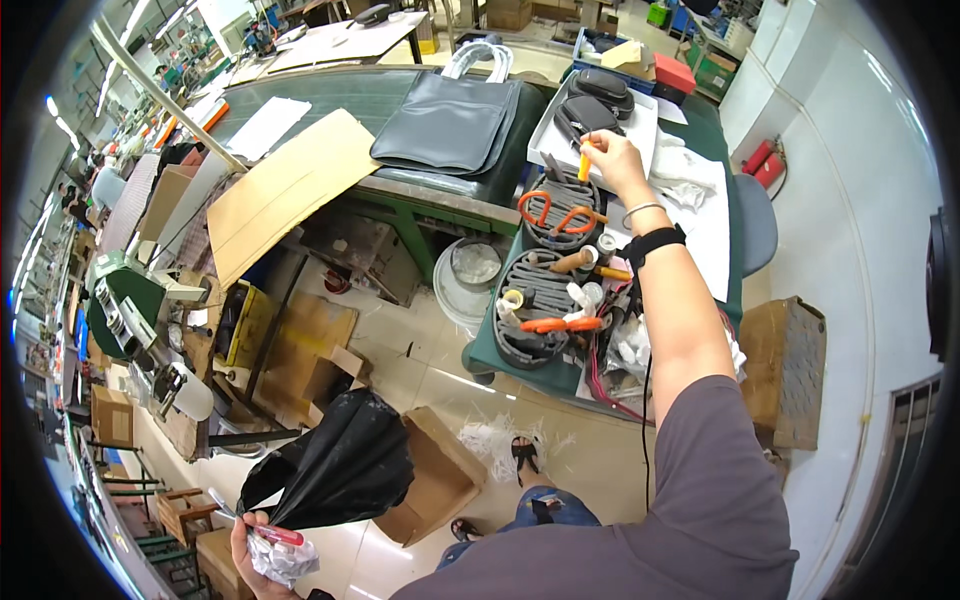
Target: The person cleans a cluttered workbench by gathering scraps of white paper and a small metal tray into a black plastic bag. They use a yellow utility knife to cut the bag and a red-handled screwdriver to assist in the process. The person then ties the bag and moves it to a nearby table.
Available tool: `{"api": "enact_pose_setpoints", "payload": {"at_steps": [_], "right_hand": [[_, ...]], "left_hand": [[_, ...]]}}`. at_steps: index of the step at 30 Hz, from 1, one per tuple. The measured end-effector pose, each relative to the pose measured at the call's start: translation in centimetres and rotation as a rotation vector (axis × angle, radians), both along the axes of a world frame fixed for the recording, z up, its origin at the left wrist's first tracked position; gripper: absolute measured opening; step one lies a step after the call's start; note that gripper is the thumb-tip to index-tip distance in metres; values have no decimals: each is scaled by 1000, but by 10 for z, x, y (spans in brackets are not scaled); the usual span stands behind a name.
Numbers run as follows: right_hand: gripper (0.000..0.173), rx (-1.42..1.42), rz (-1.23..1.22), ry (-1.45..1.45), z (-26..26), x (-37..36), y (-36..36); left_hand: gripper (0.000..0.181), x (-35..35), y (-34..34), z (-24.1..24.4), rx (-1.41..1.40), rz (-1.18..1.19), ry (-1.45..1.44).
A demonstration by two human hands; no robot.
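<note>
My right hand (616, 159) grips a yellow-orange handle (584, 166) over the upper tool holder, whose dark round body (562, 196) is packed with grey coiled material. Orange-handled scissors (556, 213) stand in that holder. A second holder (536, 281) below it bears a wooden handle, small bottles and another orange-handled pair (561, 324). At the lower left, my left hand (259, 555) holds a tool with a red handle (279, 534), crumpled white material (285, 561) and, it seems, the gathered end of a black bag (345, 465).
Dark handbags (450, 124) lie on the green bench (337, 86); black zip cases (589, 116) rest in a white tray (646, 120). Cardboard (292, 191) juts over the bench edge. A green machine (127, 300) stands left. An open carton (439, 480) and white scraps (499, 446) are on the floor.
</note>
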State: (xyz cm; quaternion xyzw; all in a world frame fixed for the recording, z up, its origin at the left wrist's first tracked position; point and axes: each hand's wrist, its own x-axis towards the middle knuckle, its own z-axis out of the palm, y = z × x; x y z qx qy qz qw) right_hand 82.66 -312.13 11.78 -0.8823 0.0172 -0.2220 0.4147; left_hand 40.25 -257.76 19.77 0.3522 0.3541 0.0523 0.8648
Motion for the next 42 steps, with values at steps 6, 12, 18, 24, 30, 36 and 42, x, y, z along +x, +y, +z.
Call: {"api": "enact_pose_setpoints", "payload": {"at_steps": [6,12,18,24,30,36,42], "right_hand": [[19,1,233,185,-47,32,-12],[20,48,337,253,-69,46,-21],[21,-91,416,303,-56,34,-19],[21,-27,426,280,-52,28,-19],[26,-286,441,443,-74,27,-16],[38,-54,215,272,-76,16,-36],[22,-299,454,746,-49,-77,-95]], "left_hand": [[20,35,-39,-13,77,52,-77],[23,54,-68,-13,12,19,-49],[18,60,-82,-16,29,32,-7],[16,56,-87,-11,43,14,-23],[17,52,-99,-5,91,89,38],[18,45,-98,-9,71,44,19],[17,42,-108,-16,-61,-13,-17]]}}
